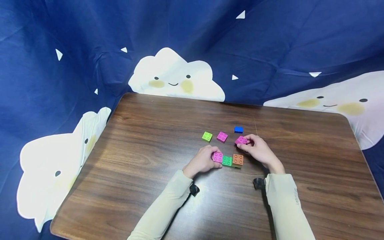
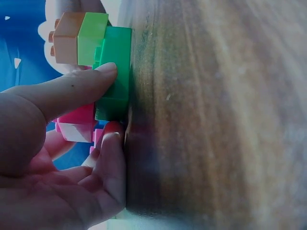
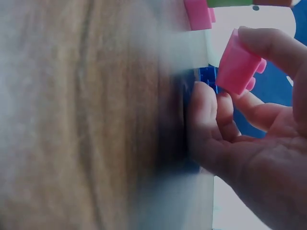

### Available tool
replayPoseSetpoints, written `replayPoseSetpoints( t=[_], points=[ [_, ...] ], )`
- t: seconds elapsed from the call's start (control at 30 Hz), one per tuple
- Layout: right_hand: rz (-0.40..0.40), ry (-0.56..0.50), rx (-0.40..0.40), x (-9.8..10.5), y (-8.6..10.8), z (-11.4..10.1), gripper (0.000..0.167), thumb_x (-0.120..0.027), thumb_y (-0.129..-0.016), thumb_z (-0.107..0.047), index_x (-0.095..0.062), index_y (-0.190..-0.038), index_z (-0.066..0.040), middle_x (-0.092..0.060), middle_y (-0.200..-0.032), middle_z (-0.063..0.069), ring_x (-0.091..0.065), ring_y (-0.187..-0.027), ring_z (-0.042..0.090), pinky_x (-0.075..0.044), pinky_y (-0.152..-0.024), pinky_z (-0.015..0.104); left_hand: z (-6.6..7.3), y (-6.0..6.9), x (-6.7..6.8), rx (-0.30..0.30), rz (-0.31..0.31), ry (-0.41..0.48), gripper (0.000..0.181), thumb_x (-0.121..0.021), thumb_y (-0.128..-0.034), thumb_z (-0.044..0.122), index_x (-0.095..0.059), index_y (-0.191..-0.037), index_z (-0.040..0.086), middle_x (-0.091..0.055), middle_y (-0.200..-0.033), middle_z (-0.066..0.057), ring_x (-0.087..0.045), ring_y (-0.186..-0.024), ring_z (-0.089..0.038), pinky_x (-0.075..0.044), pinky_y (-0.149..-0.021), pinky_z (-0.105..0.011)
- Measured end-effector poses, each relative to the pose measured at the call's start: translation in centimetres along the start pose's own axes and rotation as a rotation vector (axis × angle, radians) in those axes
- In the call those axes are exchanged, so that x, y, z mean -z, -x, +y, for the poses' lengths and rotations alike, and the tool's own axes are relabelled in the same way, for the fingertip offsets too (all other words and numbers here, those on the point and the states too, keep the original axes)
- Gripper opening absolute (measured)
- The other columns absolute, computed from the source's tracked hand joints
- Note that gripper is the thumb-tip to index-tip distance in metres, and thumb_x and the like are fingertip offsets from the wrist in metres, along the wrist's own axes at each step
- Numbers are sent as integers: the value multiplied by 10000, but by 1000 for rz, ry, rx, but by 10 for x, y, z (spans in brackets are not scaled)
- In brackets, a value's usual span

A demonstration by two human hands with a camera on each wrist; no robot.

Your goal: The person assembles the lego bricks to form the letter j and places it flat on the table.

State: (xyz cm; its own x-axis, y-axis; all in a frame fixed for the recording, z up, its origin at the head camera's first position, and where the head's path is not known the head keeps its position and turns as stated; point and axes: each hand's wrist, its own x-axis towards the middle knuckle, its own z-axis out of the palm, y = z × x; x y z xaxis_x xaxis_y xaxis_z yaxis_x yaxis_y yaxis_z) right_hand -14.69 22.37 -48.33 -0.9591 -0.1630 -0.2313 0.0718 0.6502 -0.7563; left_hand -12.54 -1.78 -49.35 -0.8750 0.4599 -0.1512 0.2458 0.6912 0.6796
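Observation:
My left hand [image 1: 205, 159] grips the left end of a low brick assembly. In the left wrist view its thumb presses on the long green brick [image 2: 115, 86], with a pink brick [image 2: 79, 117] on one end and a lime brick [image 2: 92, 38] topped by an orange brick [image 2: 68, 37] at the other. Between the pink and orange ones, green studs [image 1: 227, 161] show. My right hand [image 1: 260, 150] pinches a pink brick [image 3: 238, 64] between thumb and finger, tilted, behind the orange brick. A blue brick [image 1: 238, 129] lies just beyond that hand.
Beyond the assembly lie a lime brick [image 1: 207, 136] and another pink brick [image 1: 222, 137] on the wooden table [image 1: 144, 133]. A blue curtain [image 1: 180, 26] with white clouds hangs along the table's back and left edges.

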Motion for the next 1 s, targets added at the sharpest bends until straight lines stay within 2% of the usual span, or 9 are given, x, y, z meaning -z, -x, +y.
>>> replayPoseSetpoints(
  t=[0.17,0.27,0.63,0.8,1.0],
  points=[
    [-14,-84,1,2,11,6,489,-650,-917,-324,-533,-1237,27,-651,-1021,158,-584,-814,75,-493,-693,215,0,0,0,-16,9,-1,353,-861,-691,212,-679,-989,160,-593,-896,13,-511,-823,-92,-400,-751,-213],
    [-9,-109,11,5,19,5,484,-652,-916,-323,-532,-1250,7,-654,-988,147,-593,-772,84,-503,-664,236,0,0,1,-16,12,7,349,-861,-690,208,-680,-985,160,-581,-879,17,-504,-813,-92,-396,-745,-216],
    [22,-4,74,16,42,-10,477,-640,-925,-335,-531,-1284,-41,-613,-904,95,-534,-782,143,-430,-675,241,1,1,2,-11,11,11,341,-861,-688,211,-676,-970,164,-574,-865,26,-502,-808,-91,-403,-746,-224],
    [16,-21,129,13,48,-15,456,-673,-906,-293,-545,-1283,-70,-587,-895,86,-525,-782,138,-431,-670,238,0,1,2,-14,14,12,339,-861,-688,206,-678,-969,162,-572,-862,22,-502,-804,-93,-403,-738,-223],
    [-4,-35,214,9,54,-20,417,-702,-885,-229,-564,-1253,-91,-596,-961,68,-526,-835,127,-460,-702,221,0,1,2,-27,19,11,344,-863,-686,206,-678,-972,156,-569,-860,17,-496,-791,-90,-397,-726,-216]
  ],
)
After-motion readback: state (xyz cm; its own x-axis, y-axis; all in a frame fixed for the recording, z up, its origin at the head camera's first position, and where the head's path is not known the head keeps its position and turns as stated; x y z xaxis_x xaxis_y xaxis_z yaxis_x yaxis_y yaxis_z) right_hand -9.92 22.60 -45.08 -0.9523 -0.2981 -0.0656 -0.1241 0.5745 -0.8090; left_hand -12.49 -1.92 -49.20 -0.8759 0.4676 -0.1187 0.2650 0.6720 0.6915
